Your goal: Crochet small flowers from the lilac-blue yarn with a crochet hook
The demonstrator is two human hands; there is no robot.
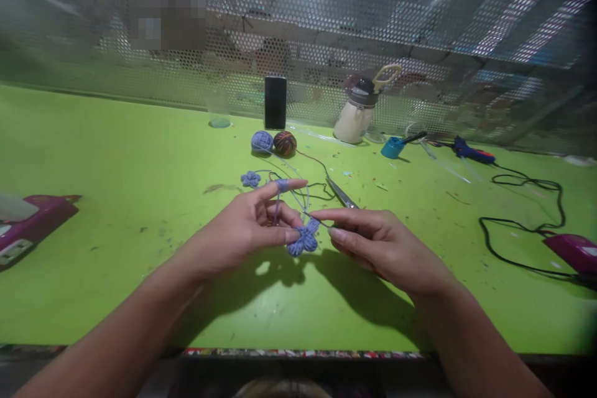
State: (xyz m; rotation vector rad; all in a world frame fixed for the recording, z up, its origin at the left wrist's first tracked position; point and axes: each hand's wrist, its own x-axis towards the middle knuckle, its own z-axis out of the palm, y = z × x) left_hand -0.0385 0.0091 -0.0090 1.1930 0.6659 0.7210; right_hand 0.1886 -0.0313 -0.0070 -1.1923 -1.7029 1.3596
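Between thumb and fingers my left hand (252, 217) pinches a purple-blue crochet flower (304, 240) above the table. Yarn of the same colour wraps its raised index finger. My right hand (373, 239) grips a thin crochet hook (321, 221), whose tip meets the flower's upper edge; its handle is hidden in the palm. Further back rest a purple-blue yarn ball (262, 142) and a dark multicoloured yarn ball (285, 143), side by side. A second small flower (250, 179) lies beyond my left hand. Scissors (342, 193) lie just past my right fingers, their handles hidden.
Along the back of the green table (140, 155) stand a phone (275, 102), a clear cup (219, 113) and a bottle (355, 113). A blue pot (393, 147) and a glue gun (473, 151) sit at right. Magenta power strips (571, 252) with a black cord flank the work area.
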